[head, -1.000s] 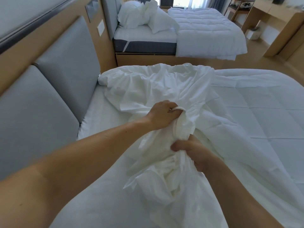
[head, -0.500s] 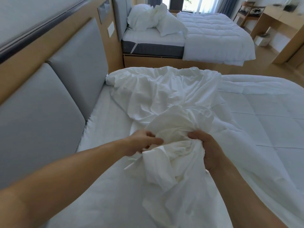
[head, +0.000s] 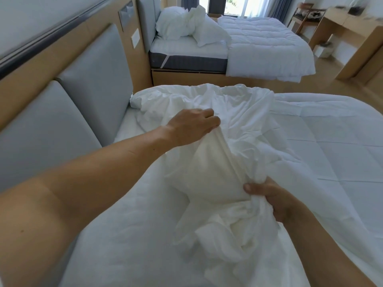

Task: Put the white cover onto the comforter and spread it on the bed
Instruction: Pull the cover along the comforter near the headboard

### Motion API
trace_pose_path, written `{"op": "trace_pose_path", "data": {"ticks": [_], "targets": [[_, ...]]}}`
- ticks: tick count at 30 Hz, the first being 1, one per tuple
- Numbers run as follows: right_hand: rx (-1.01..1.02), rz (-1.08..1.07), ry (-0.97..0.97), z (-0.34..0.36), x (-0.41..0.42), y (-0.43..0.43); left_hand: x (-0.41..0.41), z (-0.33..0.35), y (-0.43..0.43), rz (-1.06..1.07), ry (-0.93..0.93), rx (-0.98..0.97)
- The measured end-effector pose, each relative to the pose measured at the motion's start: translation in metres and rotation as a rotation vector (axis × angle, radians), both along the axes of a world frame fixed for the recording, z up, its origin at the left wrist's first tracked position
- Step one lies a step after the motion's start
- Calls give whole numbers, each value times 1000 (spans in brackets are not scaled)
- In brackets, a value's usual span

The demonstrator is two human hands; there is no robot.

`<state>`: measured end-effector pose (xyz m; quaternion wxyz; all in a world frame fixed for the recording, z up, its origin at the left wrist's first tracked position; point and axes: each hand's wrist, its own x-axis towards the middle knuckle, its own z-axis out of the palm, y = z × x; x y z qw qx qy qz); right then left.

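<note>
The white cover (head: 219, 112) lies crumpled across the head end of the near bed (head: 132, 235), bunched into folds in front of me. Under it and to the right spreads the quilted white comforter (head: 331, 146). My left hand (head: 192, 127) reaches forward and grips a raised fold of the cover, fingers curled over its top. My right hand (head: 275, 201) sits lower and nearer, clutching a gathered bunch of the same cover, thumb on top. The stretch of cover between the two hands is pulled taut.
Grey padded headboard panels (head: 93, 83) in a wooden frame line the left side. A second bed (head: 259, 44) with pillows (head: 186, 25) and a white comforter stands beyond a narrow gap. A wooden desk (head: 356, 44) is at the far right on wood flooring.
My left hand has gone forward and up to a farther fold of the cover. My right hand has dropped lower and nearer, drawing the cloth out between them.
</note>
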<state>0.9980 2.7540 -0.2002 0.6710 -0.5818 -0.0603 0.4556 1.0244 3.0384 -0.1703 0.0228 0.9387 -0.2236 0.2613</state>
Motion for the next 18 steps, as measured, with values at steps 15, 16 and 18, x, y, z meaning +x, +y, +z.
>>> {"op": "trace_pose_path", "data": {"ticks": [15,16,18], "targets": [[105,-327,143,-6,0,21,-96,-111,-3,807,1337,-988],[112,-324,146,-6,0,23,-96,-110,-4,782,1364,-1044],[122,-304,164,-7,-1,28,-93,-103,-9,714,1334,-1267]]}}
